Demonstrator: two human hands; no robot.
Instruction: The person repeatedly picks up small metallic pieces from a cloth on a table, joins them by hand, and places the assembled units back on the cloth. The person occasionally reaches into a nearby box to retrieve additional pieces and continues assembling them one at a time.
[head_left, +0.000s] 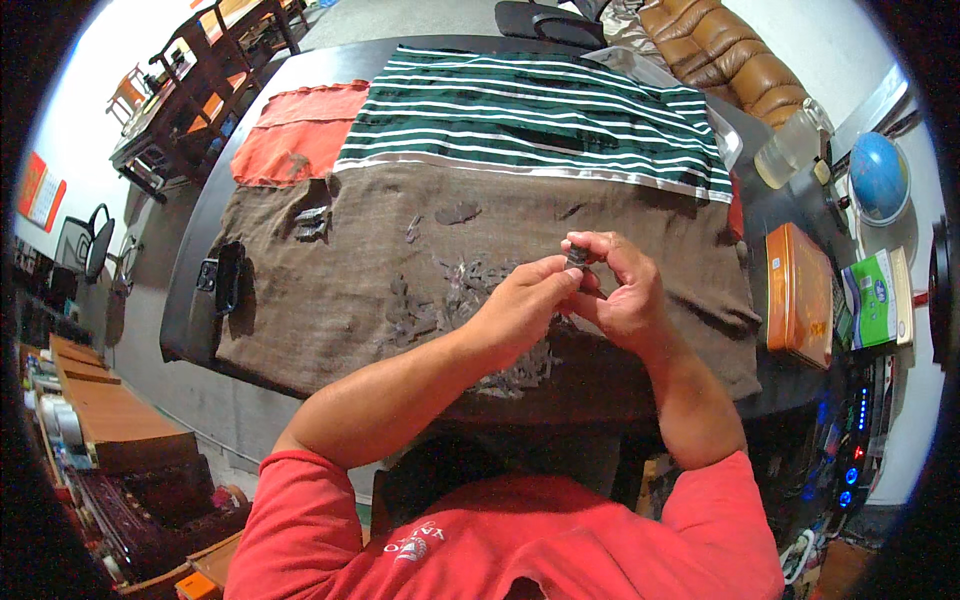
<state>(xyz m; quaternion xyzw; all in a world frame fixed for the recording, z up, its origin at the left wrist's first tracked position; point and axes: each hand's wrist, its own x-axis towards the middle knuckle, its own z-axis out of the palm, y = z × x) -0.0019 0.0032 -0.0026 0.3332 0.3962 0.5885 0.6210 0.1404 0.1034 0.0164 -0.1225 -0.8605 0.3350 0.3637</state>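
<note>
In front of me, over the brown cloth point(330, 270), both hands meet at a small dark grey piece point(575, 257), its kind too small to make out. My left hand point(525, 300) pinches it from the left between thumb and fingers. From the other side, the bent fingers of my right hand point(628, 292) close on the same piece. Beneath my hands and forearm lies a loose heap of thin dark grey scraps point(408, 312), partly hidden by the left arm. Farther off on the cloth rest a flat dark piece point(458, 213) and a small grey bundle point(312, 222).
A green-and-white striped cloth point(530, 120) and a red cloth point(300, 130) cover the table's far side. At left lies a black phone-like object point(228, 278). An orange tin box point(798, 295), a plastic jug point(790, 150) and a blue globe point(879, 175) stand at right.
</note>
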